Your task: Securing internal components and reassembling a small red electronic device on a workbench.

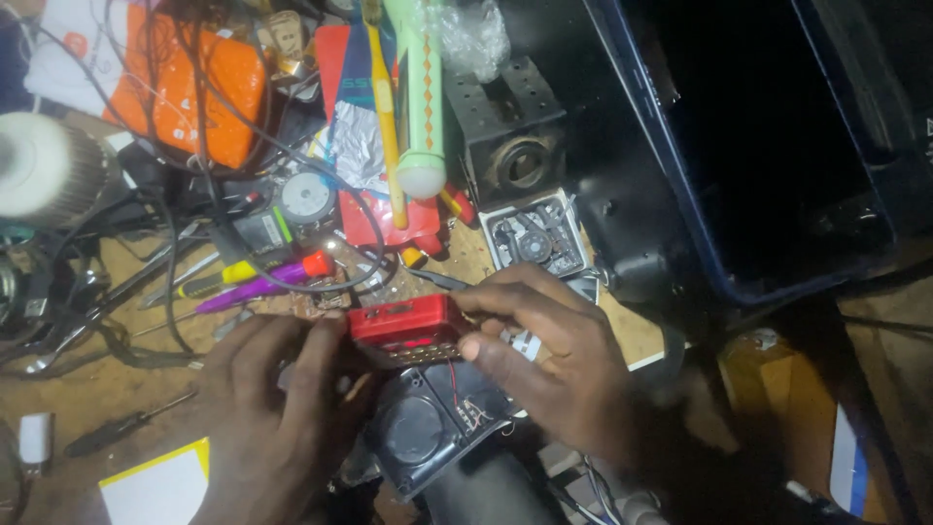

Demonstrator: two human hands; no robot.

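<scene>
Gripping the red casing point(403, 323), both hands curl closed; left hand point(277, 408), right hand point(554, 365).

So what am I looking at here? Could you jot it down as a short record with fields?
Place: cluttered workbench, dim light
Left hand: grips the left end of a small red case
Right hand: holds the red case's right end, thumb underneath
Below the case: black speaker housing joined by thin wires
Nearby: screwdrivers, green torch, opened gadget, dark blue tub
</scene>
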